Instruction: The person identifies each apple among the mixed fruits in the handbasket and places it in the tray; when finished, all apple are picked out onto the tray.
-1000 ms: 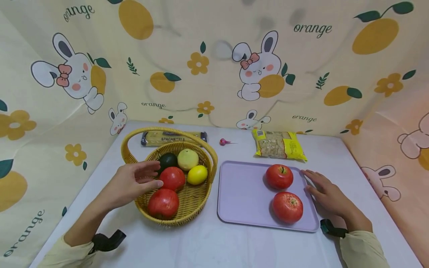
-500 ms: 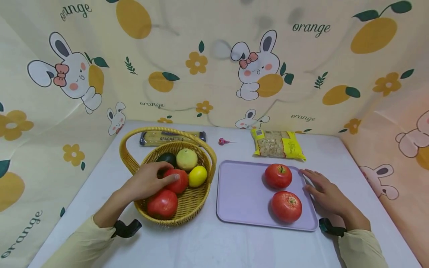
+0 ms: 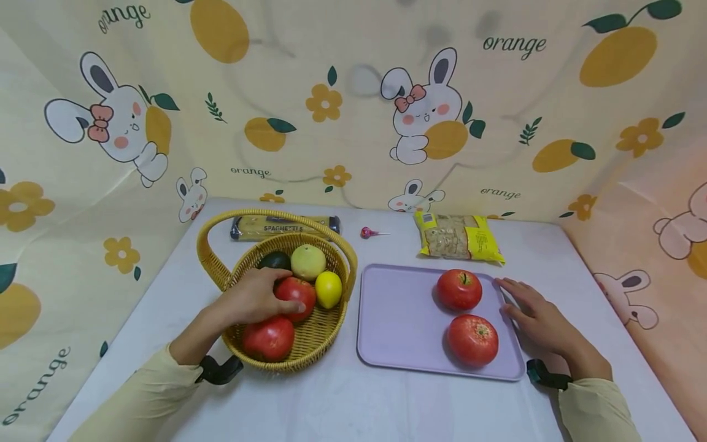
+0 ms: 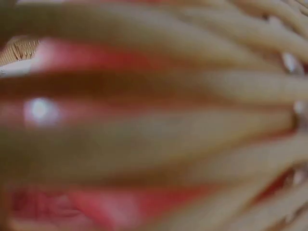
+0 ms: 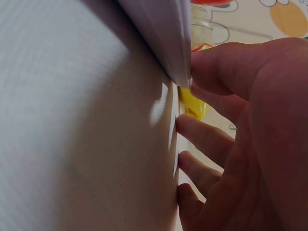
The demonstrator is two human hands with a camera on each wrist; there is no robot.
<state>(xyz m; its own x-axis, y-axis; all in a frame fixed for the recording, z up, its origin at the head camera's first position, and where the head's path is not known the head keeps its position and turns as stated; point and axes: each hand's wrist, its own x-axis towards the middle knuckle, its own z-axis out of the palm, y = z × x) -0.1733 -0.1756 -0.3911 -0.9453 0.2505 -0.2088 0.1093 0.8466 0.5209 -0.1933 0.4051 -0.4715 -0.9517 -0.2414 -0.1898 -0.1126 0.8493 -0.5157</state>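
Left: we see the left hand [image 3: 255, 297] reaching over the round, handled basket of yellow woven wicker [image 3: 319, 333]. Its fingers curl over the far side of the glossy red round fruit [image 3: 301, 291] and its thumb closes on the near side, so the fruit is pinched between them, within the basket. We judge this opposition suits a smooth round skin. A matching red fruit [image 3: 269, 339] sits just nearer; the bright yellow oval lemon [image 3: 329, 290] lies just right.

Right: the flat rectangular lilac tray [image 3: 397, 313] bears an upper red fruit [image 3: 459, 290] and a lower red fruit [image 3: 472, 341], both towards its right side. The right hand [image 3: 544, 323] holds nothing; fingers slightly spread on the table, thumb against the tray's edge, probably to steady it.

Against half a second ago: we note the grasped fruit shifted slightly rightward, the left hand with it, and the lemon turned. Tray and right hand look unchanged.
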